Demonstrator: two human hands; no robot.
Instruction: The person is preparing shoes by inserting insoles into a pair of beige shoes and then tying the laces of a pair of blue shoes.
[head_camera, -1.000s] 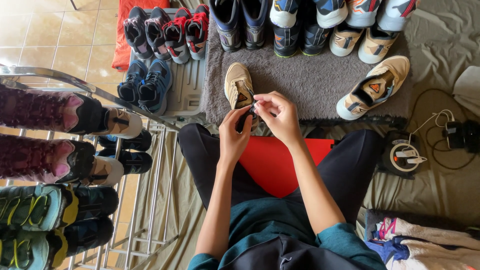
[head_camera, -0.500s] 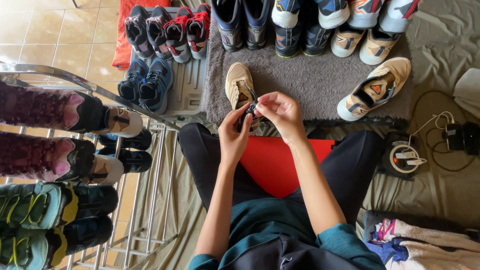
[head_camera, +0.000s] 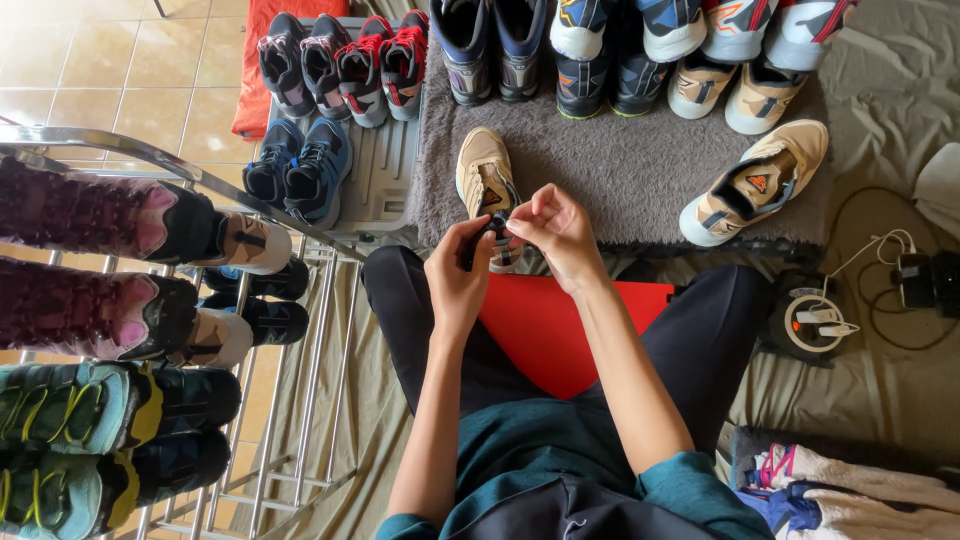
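Hands meet over the near edge of the grey mat (head_camera: 600, 160), w/ the tan shoe (head_camera: 486, 180) just beyond your knuckles. Your left hand (head_camera: 455, 280) has fingers pinched together on a dark lace (head_camera: 497, 222) of that shoe; your right hand (head_camera: 555, 235) has fingers closed on the same lace from the other side. Its mate (head_camera: 755, 185) lies tilted toward the mat's right edge, well apart. More shoes line the far edge.

Beige tile floor (head_camera: 120, 90) top left w/ sunlight, metal shoe rack (head_camera: 300, 330), grey rug (head_camera: 600, 160)
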